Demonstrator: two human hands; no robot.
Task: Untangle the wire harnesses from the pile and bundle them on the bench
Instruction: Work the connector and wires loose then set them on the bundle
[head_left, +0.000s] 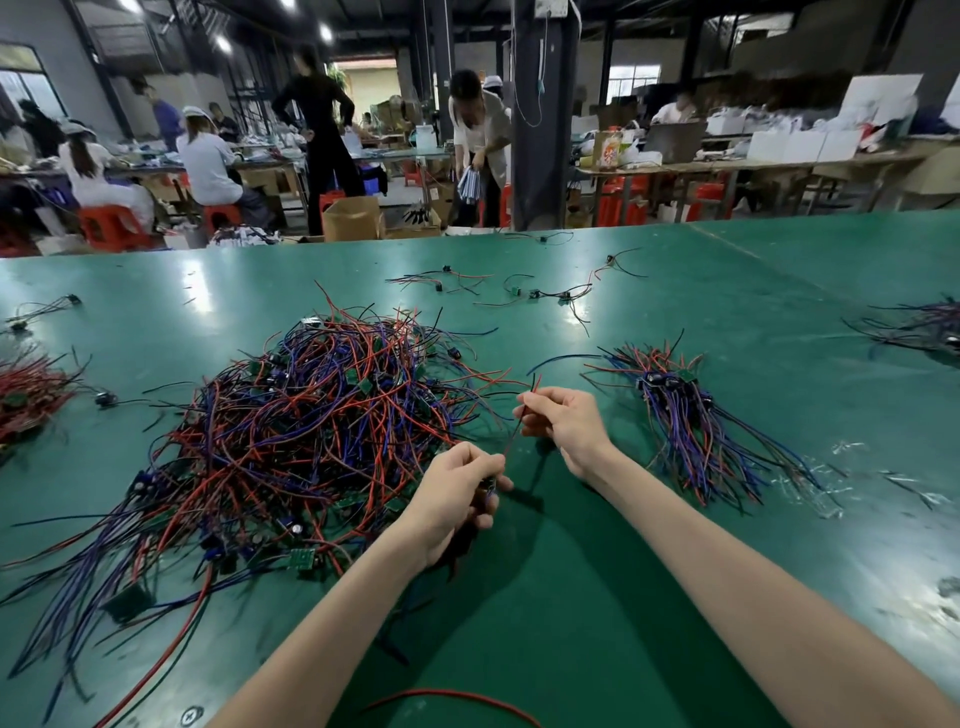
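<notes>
- While left hand (457, 493) and right hand (566, 421) pinch one wire (511, 441) right of the pile (311, 415), the step looks like freeing it.
- Next, likely: lay it on the bundle (685, 415), farther right.

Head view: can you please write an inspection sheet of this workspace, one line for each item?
Surface: green bench, shiny, bare in front of the person.
Job's things: tangled pile of red, blue and black harnesses left of the hands; straightened bundle at the right.
Clutter: clear plastic scraps beside the bundle; loose harnesses farther back.
Hands: left hand and right hand both pinch one red wire, stretched between them.
Cables: one stray red cable at the near edge.
Surroundings: people at other benches, red stools, cardboard box.
</notes>
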